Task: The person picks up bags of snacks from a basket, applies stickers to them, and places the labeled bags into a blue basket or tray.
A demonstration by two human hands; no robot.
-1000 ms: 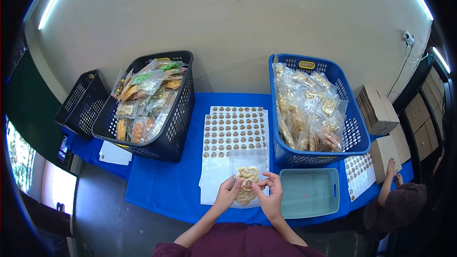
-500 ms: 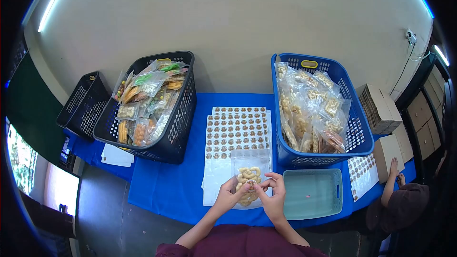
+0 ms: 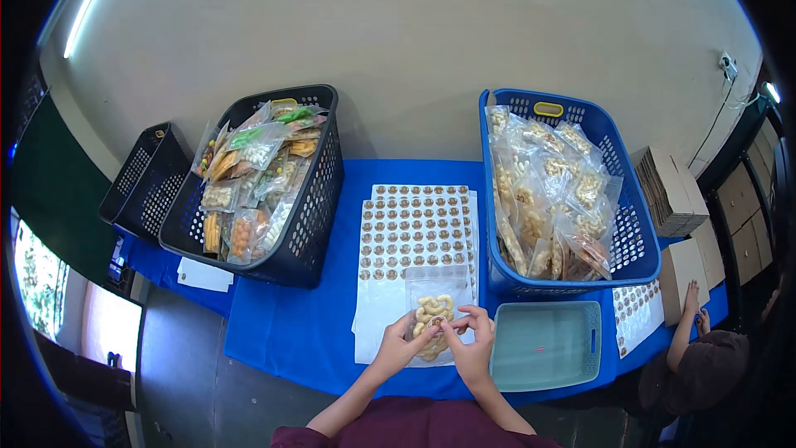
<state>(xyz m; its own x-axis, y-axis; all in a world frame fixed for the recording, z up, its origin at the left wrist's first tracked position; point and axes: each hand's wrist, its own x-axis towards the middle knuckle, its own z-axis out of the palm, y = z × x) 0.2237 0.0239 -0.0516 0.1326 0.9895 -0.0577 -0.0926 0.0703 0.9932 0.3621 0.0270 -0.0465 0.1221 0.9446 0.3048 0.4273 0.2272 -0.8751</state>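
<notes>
A clear plastic bag of pale curved snacks lies over the lower part of a white sticker sheet with rows of round brown stickers. My left hand is at the bag's left side, and my right hand is at its right. The thumbs of both hands meet on a round sticker at the front of the bag. Both hands have their fingers closed in a pinch, the left at the bag and sticker, the right at the sticker's edge.
A dark basket of mixed snack bags stands left, beside another dark basket. Right are a blue basket of snack bags, a pale green tray, another sticker sheet and cardboard. A co-worker's hand touches cardboard.
My thumbs have moved slightly closer together over the sticker on the bag. The whole view has shifted a little. The co-worker's hand has moved slightly on the cardboard.
</notes>
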